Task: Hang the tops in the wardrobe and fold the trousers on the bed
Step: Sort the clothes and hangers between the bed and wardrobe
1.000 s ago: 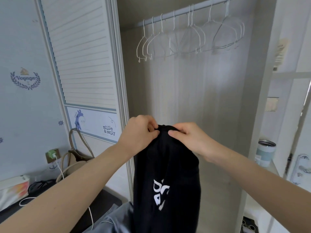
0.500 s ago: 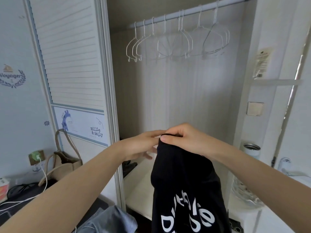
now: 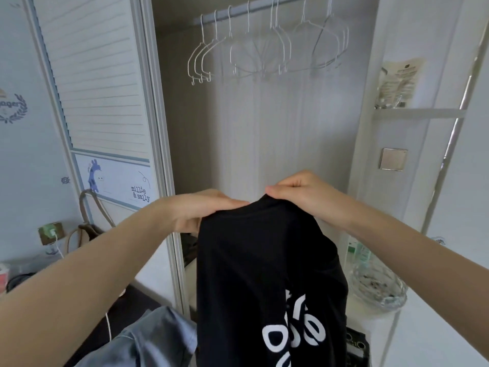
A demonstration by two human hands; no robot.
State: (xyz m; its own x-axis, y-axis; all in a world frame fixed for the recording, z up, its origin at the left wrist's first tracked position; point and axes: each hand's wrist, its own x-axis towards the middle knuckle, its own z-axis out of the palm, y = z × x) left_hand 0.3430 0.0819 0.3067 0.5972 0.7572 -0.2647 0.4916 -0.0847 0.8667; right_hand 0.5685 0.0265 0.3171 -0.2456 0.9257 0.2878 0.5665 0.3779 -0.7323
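— Where's the top now?

— The black top [image 3: 267, 263] hangs in front of the open wardrobe [image 3: 264, 133], held up at its upper edge. The right hand [image 3: 304, 197] pinches the fabric at the peak. The left hand [image 3: 201, 210] lies along the upper edge with its fingers nearly straight; whether anything curls round the cloth underneath, I cannot tell.

— So what makes this step go well?

— I'd say find the neck opening first. Keep the right grip on the peak, spread the edge with the left, and only then reach for a hanger. The white print faces the person, so the garment looks the right way round for hanging.

— Which hanger?

— The white wire hangers [image 3: 264, 49] crowd along the rail [image 3: 264, 5] above. One of the left three [image 3: 201, 59] looks easiest to lift off, since they sit a little apart from the tangled ones.

— Room to move?

— Plenty inside: the wardrobe is bare below the hangers. Watch the door frame [image 3: 158, 154] on the left and the side shelf with the glass bowl [image 3: 375, 284] low on the right, close to the hanging fabric. A grey garment [image 3: 148, 337] lies below the left arm, perhaps trousers for later.
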